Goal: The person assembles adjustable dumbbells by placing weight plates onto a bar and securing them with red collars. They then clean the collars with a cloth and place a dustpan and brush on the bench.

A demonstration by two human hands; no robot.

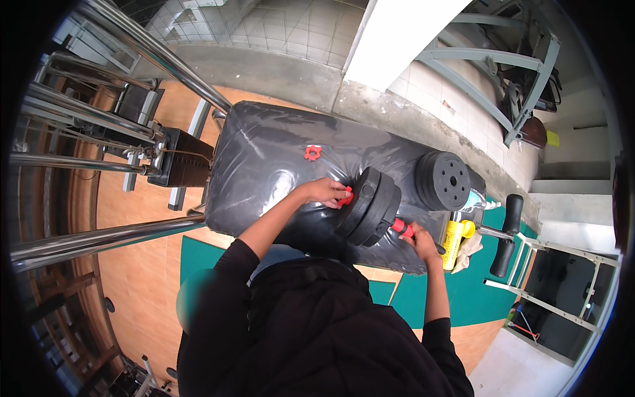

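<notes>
On the black padded bench [264, 132] in front of me rests a dumbbell loaded with black plates [374, 206], tilted with its bar pointing right. My left hand [324, 192] pinches a red star-shaped collar nut [345, 197] at the left end of the dumbbell, beside the outer plate. Whether the nut sits on the bar thread is hidden by my fingers. My right hand [421, 243] is closed round the bar at the red part [401, 227] on the other side of the plates. A second red star nut [313, 153] lies loose on the bench, further off.
Loose black plates [443, 180] are stacked on the bench's right part. Near the right end are a yellow bottle [452, 245], a beige cloth [468, 250] and a clear bottle [473, 200]. Chrome machine posts [112, 241] rise at left; a black-gripped bar [506, 237] stands right.
</notes>
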